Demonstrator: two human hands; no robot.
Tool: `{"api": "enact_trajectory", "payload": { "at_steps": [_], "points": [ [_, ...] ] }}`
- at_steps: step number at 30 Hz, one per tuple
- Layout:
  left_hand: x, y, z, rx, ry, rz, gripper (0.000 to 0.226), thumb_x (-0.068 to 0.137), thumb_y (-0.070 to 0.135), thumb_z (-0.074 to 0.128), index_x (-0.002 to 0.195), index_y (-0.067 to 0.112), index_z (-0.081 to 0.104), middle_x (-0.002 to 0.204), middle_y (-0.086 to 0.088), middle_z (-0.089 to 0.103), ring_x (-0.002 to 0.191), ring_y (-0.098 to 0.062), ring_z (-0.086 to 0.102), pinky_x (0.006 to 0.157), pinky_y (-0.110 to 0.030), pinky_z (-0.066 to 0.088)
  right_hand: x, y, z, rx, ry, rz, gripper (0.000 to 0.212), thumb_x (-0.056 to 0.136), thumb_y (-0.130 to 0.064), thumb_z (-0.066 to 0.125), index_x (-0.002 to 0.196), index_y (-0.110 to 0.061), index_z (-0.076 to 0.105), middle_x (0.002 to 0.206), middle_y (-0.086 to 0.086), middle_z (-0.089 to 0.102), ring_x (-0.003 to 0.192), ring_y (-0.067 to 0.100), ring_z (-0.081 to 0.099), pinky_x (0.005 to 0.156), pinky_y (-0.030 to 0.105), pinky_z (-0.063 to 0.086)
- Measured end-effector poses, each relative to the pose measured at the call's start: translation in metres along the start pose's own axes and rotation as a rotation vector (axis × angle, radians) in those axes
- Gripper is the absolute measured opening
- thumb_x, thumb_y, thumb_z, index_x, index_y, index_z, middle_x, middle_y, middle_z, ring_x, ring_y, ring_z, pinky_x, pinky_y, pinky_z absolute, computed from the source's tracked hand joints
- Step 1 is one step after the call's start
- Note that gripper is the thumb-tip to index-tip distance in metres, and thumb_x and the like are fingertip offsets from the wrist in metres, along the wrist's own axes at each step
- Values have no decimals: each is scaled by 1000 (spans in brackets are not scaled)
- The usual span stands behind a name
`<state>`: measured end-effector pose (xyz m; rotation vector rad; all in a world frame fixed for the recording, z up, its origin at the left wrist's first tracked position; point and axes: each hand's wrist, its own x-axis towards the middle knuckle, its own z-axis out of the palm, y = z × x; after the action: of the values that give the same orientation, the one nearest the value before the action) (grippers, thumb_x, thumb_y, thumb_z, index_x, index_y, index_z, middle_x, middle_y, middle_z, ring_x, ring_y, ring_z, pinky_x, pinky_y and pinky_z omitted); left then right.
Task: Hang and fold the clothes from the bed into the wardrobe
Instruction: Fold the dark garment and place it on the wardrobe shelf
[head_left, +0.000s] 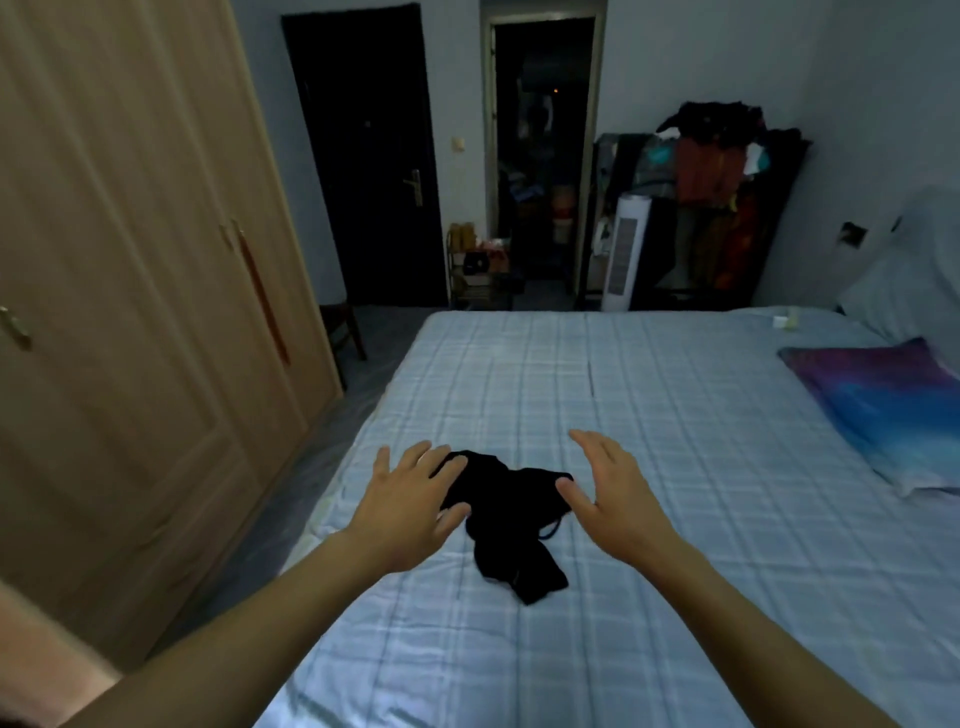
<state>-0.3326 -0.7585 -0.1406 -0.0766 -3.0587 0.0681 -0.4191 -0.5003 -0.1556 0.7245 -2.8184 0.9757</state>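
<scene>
Log, head view. I see two arms, a left forearm (260, 618) and a right forearm (737, 623), both bare along all the length that shows, down to the frame edge. The left hand (410, 499) and right hand (613, 499) are bare as well. Both arms are slim, with narrow wrists. A blurred patch (47, 660) sits in the lower left corner; I cannot tell whether it is cloth or body.

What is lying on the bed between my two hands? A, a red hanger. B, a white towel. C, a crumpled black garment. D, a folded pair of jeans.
C: a crumpled black garment lies on the blue checked bed, with the left hand at its left edge and the right hand at its right, both with fingers spread.
</scene>
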Motion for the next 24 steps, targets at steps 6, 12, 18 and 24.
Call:
{"api": "enact_trajectory", "payload": {
  "at_steps": [6,12,18,24],
  "points": [
    [46,8,25,-74,-10,6,61,101,57,35,155,30,24,162,5,26,151,-21,17,120,-58,12,8,48,-6,-40,-23,92,64,98,-38,55,153,-18,29,158,5,31,147,22,25,117,47,27],
    [97,-18,53,-119,-25,26,59,101,55,36,153,29,28,161,4,28,149,-22,20,119,-58,15,48,57,9,-102,-45,134,64,98,-38,55,153,-20,29,158,5,31,146,23,26,116,48,29],
    [158,-75,77,-229,-16,-19,59,101,55,37,153,28,31,162,3,27,149,-20,19,119,-53,15,115,50,28,-211,-83,180,63,98,-38,55,153,-20,29,157,5,32,145,23,28,115,47,31],
    [215,-111,109,-224,-114,82,60,102,53,38,153,25,29,163,0,22,151,-23,15,120,-55,14,164,45,84,-273,-202,231,64,98,-41,53,153,-23,27,159,4,27,146,24,26,115,45,32]
  ]
}}
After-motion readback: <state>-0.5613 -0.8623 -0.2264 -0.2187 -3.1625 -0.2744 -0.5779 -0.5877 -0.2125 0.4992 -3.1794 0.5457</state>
